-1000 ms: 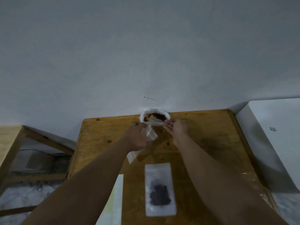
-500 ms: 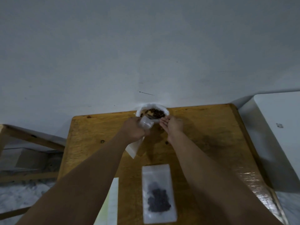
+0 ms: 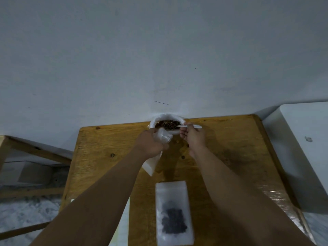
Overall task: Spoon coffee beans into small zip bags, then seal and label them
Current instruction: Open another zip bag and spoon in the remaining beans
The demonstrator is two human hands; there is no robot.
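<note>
Nearest me, at the table's [image 3: 230, 157] 6 o'clock, lies a filled bag [image 3: 173, 196], dark beans [image 3: 174, 221] settled low in it. Farther out, my left hand [image 3: 150, 144] grips an empty bag [image 3: 164, 138], its tail hanging below my fist. At its 3 o'clock my right hand [image 3: 192, 138] pinches a loaded spoon [image 3: 177, 126] over the white container [image 3: 154, 121] at 12 o'clock, against the wall [image 3: 159, 50].

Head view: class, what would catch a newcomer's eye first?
At the wooden table's far edge, the right hand holds a spoon of beans over the white bag while the left hand holds a small zip bag beside it. Nearer, a filled zip bag lies flat on the table.
</note>
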